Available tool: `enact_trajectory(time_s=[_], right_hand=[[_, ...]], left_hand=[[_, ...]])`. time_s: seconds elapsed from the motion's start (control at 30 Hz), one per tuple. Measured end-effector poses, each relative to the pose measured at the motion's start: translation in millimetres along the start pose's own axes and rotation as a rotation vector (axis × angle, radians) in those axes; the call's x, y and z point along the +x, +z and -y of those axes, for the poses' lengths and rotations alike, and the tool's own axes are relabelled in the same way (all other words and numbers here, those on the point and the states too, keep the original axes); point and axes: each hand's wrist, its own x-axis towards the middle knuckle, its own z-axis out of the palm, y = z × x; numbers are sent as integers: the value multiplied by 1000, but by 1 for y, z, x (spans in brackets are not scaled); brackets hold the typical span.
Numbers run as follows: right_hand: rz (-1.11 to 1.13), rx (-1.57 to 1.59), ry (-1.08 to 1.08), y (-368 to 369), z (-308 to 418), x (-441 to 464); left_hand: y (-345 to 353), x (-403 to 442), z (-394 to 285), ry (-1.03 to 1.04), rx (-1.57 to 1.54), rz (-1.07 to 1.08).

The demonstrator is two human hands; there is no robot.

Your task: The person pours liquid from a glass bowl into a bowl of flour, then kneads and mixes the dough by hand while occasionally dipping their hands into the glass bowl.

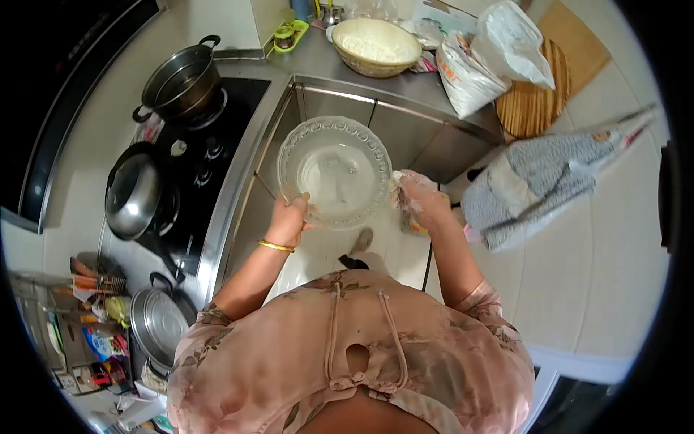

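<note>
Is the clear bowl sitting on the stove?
No, the left hand grips the rim of the bowl, holding it up over the floor.

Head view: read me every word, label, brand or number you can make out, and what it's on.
Nothing is readable.
White bag: orange-red print, too blurred to read.
Blue-and-white packet: markings too small to read.
Clear bowl: no writing visible.

I find the bowl enterable from above. On its far side, a gap bounded by the cabinet. On its left, a lane limited by the counter. Obstructions: left hand gripping its near-left rim; right hand close at its right, towel farther out.
</note>
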Motion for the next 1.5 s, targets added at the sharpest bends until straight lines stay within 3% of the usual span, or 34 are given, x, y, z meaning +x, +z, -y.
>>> enact_trajectory(time_s=[0.07, 0.1, 0.17, 0.3, 0.33, 0.47, 0.6, 0.7, 0.73, 0.83, 0.93, 1.03, 1.07, 1.13, 1.2, 1.27, 1.4, 1.5], right_hand=[[58, 85, -58, -3, 5, 0], [117, 160, -143, -19, 45, 138], [165, 261, -50, -31, 35, 174], [294, 189, -87, -40, 120, 266], [246, -62, -22, -37, 135, 295], [223, -733, -550, -43, 143, 415], [-165, -1285, -1072, -47, 139, 505], [143, -572, 102, -48, 159, 560], [161, -135, 212, -48, 169, 559], [325, 594, 369, -72, 178, 585], [293, 634, 313, -110, 189, 584], [200, 602, 353, -152, 176, 590], [119, 380, 227, -151, 159, 591], [158, -321, 337, -145, 127, 596], [291, -651, 556, -119, 103, 606], [402, -1061, 374, -100, 93, 631], [185, -864, 56, -94, 101, 696], [-23, -1128, -39, -114, 134, 719]], left_hand=[[2, -3, 7, 19, 12, -29], [16, 120, -62, 128, 59, -48], [31, 121, -72, 97, 54, -134], [90, 192, -138, 116, -33, -109], [96, 211, -148, 114, -35, -122], [110, 291, -172, 93, -23, -161], [128, 360, -214, 103, -6, -148], [117, 424, -214, 155, 98, -62], [115, 439, -218, 134, 86, -35], [104, 480, -229, 67, 28, 21], [83, 509, -228, -10, -59, 17], [67, 513, -239, -26, -186, -21], [55, 516, -240, -17, -192, -38], [35, 519, -233, 12, -242, -61], [16, 519, -227, 67, -317, -76], [10, 513, -223, 68, -336, -128], [-4, 511, -208, -5, -396, -345], [-28, 522, -174, -6, -428, -381]])
